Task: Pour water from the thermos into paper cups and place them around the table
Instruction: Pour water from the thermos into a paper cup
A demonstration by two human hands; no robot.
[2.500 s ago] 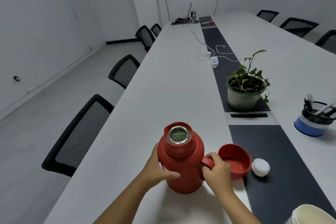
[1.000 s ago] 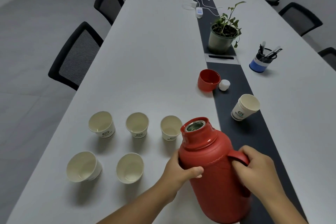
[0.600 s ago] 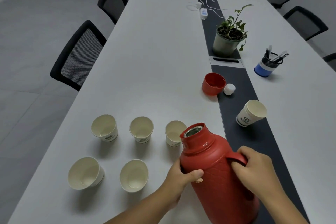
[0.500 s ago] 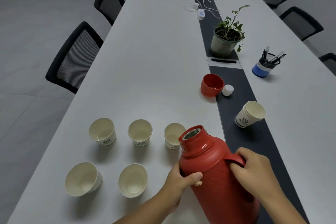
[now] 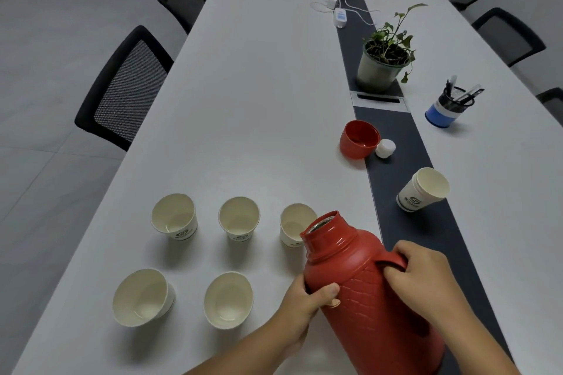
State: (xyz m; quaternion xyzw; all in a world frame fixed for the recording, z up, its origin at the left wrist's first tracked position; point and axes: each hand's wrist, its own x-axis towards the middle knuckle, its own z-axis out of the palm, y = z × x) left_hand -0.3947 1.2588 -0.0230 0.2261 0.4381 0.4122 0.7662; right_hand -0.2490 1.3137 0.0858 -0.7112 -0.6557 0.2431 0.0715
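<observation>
We see the red thermos [image 5: 368, 298] near the near edge of the table [image 5: 259, 85], tilted so its open metal mouth leans left over the closest paper cup [image 5: 294, 224]. Our right hand [image 5: 426, 277] curls around the thermos handle, and our left hand [image 5: 307, 301] grips the body, thumb across the front. That cup stands at the right end of a row of 3; the middle cup [image 5: 239, 218] and the left cup [image 5: 175, 216] stand beside it, apart from each other. Closer to the near edge stand 2 more cups, one [image 5: 228, 300] below the middle cup and one [image 5: 141, 297] toward the left edge. All 5 look empty. A stack of cups [image 5: 422, 192] stands well apart to the right, on the dark strip [image 5: 399, 137] running down the table's centre. Farther along, the red lid [image 5: 359, 138] sits mouth-up at the strip's left border, just beside a small white stopper [image 5: 385, 148]. Beyond them stand a potted plant [image 5: 384, 55] on the strip and a pen holder [image 5: 449, 106] toward the right edge. White cables [image 5: 332, 6] lie farther up, and black chairs [image 5: 128, 85] line both long edges.
</observation>
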